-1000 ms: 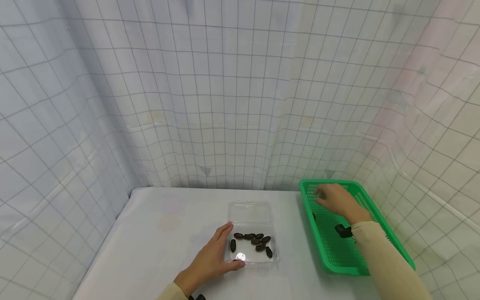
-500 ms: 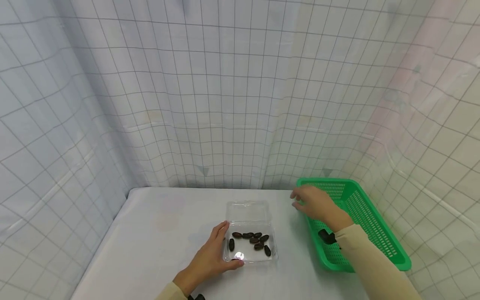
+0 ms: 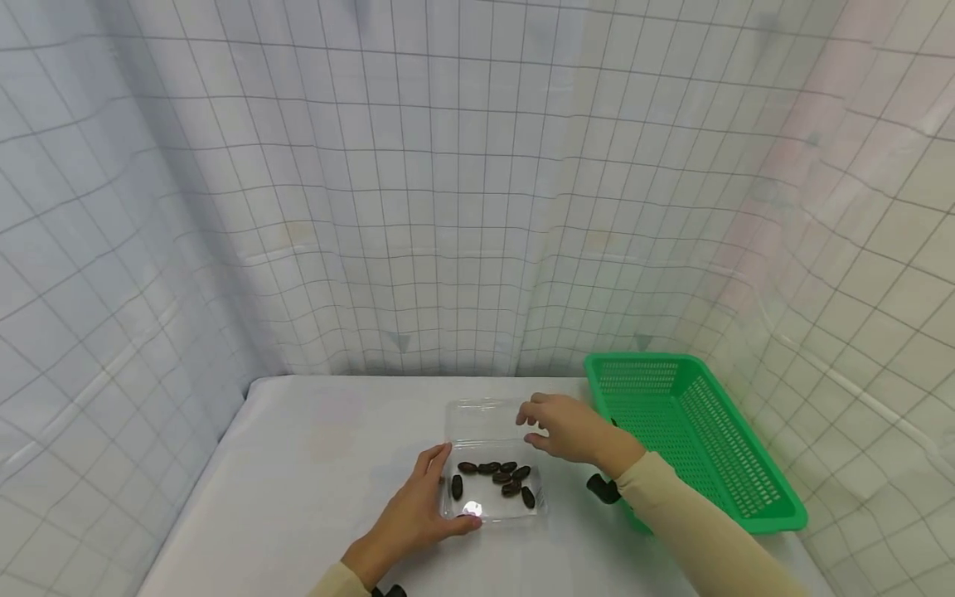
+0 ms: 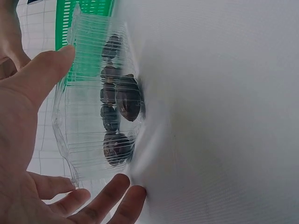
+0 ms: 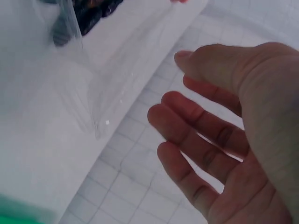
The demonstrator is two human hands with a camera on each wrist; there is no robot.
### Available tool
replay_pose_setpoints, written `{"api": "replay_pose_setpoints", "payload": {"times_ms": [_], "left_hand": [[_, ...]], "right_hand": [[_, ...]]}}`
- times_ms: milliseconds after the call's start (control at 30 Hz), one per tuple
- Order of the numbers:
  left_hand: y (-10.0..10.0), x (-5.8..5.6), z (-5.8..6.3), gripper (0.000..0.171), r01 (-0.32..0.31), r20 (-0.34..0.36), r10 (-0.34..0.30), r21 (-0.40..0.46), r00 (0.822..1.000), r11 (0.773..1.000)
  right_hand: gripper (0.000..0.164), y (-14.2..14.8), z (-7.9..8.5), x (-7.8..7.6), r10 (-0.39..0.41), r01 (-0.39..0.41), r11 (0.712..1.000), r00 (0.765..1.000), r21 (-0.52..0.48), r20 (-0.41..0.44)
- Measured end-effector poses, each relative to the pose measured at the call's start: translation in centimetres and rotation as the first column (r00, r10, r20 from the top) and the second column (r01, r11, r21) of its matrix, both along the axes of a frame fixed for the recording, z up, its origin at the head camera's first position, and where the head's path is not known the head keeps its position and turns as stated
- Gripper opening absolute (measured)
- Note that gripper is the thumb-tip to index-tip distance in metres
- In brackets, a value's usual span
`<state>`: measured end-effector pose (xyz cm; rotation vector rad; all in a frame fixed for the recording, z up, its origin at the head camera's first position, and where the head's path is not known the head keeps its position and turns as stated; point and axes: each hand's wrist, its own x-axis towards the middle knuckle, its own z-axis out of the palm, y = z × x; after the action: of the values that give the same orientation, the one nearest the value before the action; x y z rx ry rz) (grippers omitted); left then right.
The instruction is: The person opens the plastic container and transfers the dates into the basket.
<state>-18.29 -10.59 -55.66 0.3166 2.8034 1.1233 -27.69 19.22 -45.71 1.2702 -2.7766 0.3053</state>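
A clear plastic clamshell box [image 3: 496, 507] sits on the table with its lid [image 3: 477, 419] folded back. Inside lie several dark brown, glossy oval pieces that look like dates [image 3: 511, 489], also seen through the box wall as dates [image 4: 127, 98] in the left wrist view. My left hand [image 3: 414, 510] holds the box at its left side, thumb on the near rim and fingers along the left edge. Above the lid's right side hovers my right hand [image 3: 563, 427], fingers loosely bent. Between the thumb and fingers of the right hand [image 5: 224, 135] nothing shows in the right wrist view.
To the right stands a green perforated basket [image 3: 746, 464], partly behind the right forearm. A small dark piece [image 3: 614, 423] shows at its left wall. White cloth covers the table [image 3: 321, 489]; grid-patterned curtains [image 3: 448, 249] hang at the back and both sides.
My right hand has moved left from over the green basket to above the box's lid. The left hand stays on the box, and the dates keep their arrangement.
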Motion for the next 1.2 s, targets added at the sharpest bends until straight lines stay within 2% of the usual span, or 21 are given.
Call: {"api": "replay_pose_setpoints", "payload": {"times_ms": [167, 333, 400, 567, 733, 967, 1067, 1200], "left_hand": [[-0.2, -0.2, 0.3, 0.134, 0.004, -0.003, -0.004, 0.011, 1.0, 1.0], [-0.4, -0.2, 0.3, 0.133, 0.005, -0.001, -0.005, 0.004, 1.0, 1.0], [-0.6, -0.2, 0.2, 0.133, 0.003, -0.005, -0.003, 0.0, 1.0, 1.0], [-0.9, 0.0, 0.1, 0.132, 0.01, -0.018, -0.01, 0.005, 1.0, 1.0], [-1.0, 0.2, -0.2, 0.131, 0.03, -0.024, -0.029, 0.016, 0.999, 0.999], [-1.1, 0.3, 0.1, 0.13, 0.027, -0.025, -0.026, 0.029, 0.999, 0.999], [-1.1, 0.4, 0.1, 0.129, 0.039, -0.024, -0.038, 0.039, 0.999, 0.998], [-0.9, 0.2, 0.2, 0.129, 0.067, -0.028, -0.066, 0.036, 0.997, 0.997]], "right_hand": [[0.021, -2.4, -0.9, 0.2, 0.064, -0.069, 0.997, 0.992, 0.037, 0.111], [0.026, -4.7, -2.0, 0.2, 0.111, -0.13, 0.989, 0.967, 0.067, 0.228], [0.03, -5.6, -2.5, 0.1, 0.137, -0.164, 0.982, 0.958, 0.089, 0.251], [0.034, -7.0, -3.6, -0.2, 0.2, -0.244, 0.961, 0.94, 0.133, 0.276], [0.036, -7.9, -4.5, -0.7, 0.245, -0.295, 0.948, 0.917, 0.121, 0.314], [0.037, -9.4, -5.0, -1.4, 0.289, -0.344, 0.935, 0.88, 0.087, 0.377], [0.035, -9.7, -5.2, -1.4, 0.28, -0.342, 0.935, 0.875, 0.094, 0.394], [0.032, -9.7, -5.2, -1.4, 0.259, -0.333, 0.933, 0.885, 0.134, 0.387]]}}
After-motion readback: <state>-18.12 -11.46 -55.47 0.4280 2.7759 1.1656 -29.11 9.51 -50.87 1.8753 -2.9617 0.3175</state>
